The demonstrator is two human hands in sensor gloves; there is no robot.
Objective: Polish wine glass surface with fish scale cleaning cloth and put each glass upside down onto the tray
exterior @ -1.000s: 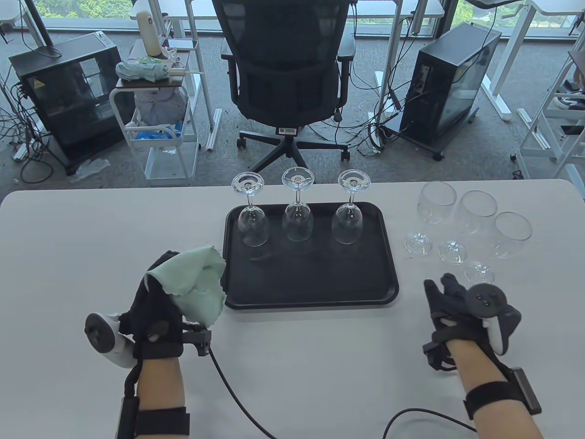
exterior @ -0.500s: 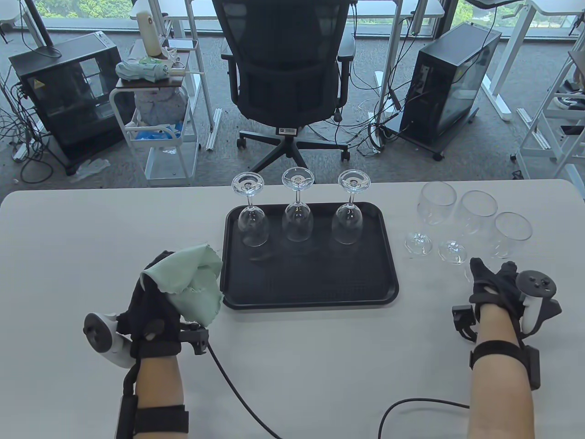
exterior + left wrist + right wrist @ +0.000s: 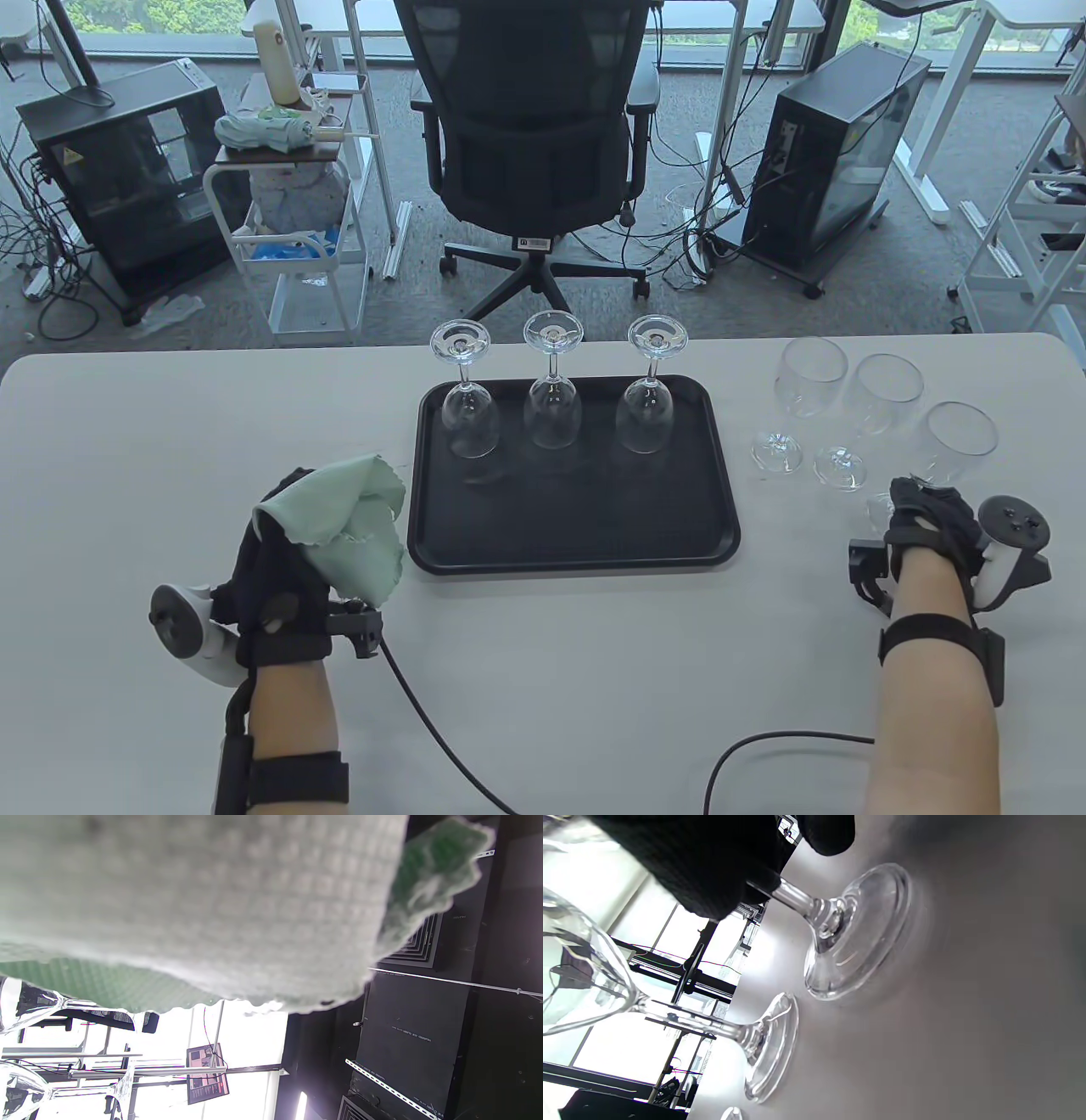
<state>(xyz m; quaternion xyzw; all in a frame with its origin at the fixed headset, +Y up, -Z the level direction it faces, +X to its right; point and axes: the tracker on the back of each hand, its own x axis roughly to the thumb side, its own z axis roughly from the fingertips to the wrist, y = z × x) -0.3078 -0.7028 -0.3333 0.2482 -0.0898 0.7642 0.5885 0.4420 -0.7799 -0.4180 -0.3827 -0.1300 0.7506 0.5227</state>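
Glasses: three of six look done, three left, so I'd call it halfway.

Nearest: left hand (image 3: 271,586) at the near left of the table (image 3: 594,679), just off the tray's near-left corner, holding the green cleaning cloth (image 3: 348,531) bunched over its fingers. In the left wrist view the cloth fills most of the frame; fingers are hidden behind it.

Right hand (image 3: 933,531) at the near right, fingers curled round the stem of the nearest upright glass (image 3: 959,437). Right wrist view shows gloved fingers (image 3: 712,870) closed on that stem just above the foot; the foot looks at or barely off the table, can't tell which. My read: fourth glass being picked up, not yet polished.

Next out: two more upright glasses, one (image 3: 882,399) and another (image 3: 810,378), beside it on the bare table, right of the tray and apart from it.

Black tray (image 3: 577,543) sits mid-table. Three glasses stand upside down along its far side, well apart: left (image 3: 468,416), middle (image 3: 551,407), right (image 3: 646,412). Near half of the tray is free, which looks like room for the remaining three.

Surface: pale matte tabletop, rounded corners, glove cables trailing across the near edge.

Beyond: office chair (image 3: 534,127), two PC towers on grey carpet, a white cart at left, white desk frames, windows.
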